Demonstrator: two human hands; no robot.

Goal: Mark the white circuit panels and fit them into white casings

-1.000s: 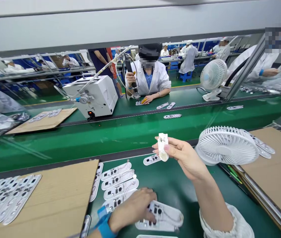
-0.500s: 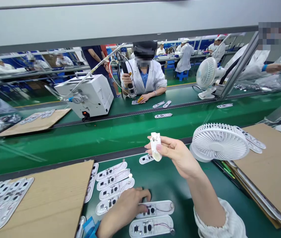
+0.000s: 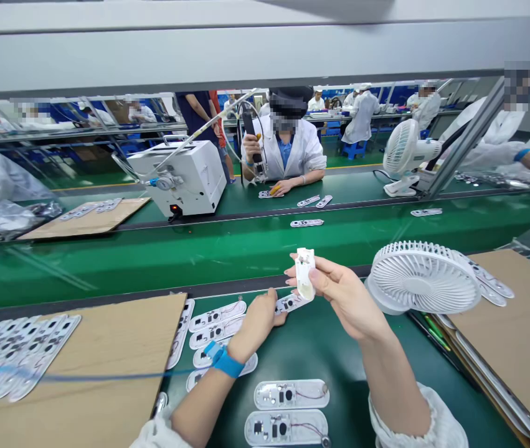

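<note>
Raised over the green table (image 3: 330, 354), my right hand (image 3: 339, 286) pinches a small white plastic part (image 3: 304, 274) between thumb and fingers. My left hand (image 3: 262, 320), with a blue wrist strap, has its fingers closed on the left end of an oval circuit housing (image 3: 290, 303). That housing's right end lies just below the white part. Several similar housings (image 3: 218, 315) lie beside my left wrist. Nearer the front edge are further ones (image 3: 291, 394) with black components and thin red wires.
A white fan (image 3: 423, 280) stands right of my right hand. Cardboard with housings (image 3: 124, 348) lies left, more cardboard (image 3: 521, 311) right. Beyond, a green conveyor (image 3: 227, 242) carries housings; across it a person (image 3: 286, 149) holds a tool beside a white machine (image 3: 180, 177).
My left hand has moved up and away from the near housings to the one below the white part, and grips it. My right hand still holds the white part. The view has shifted slightly.
</note>
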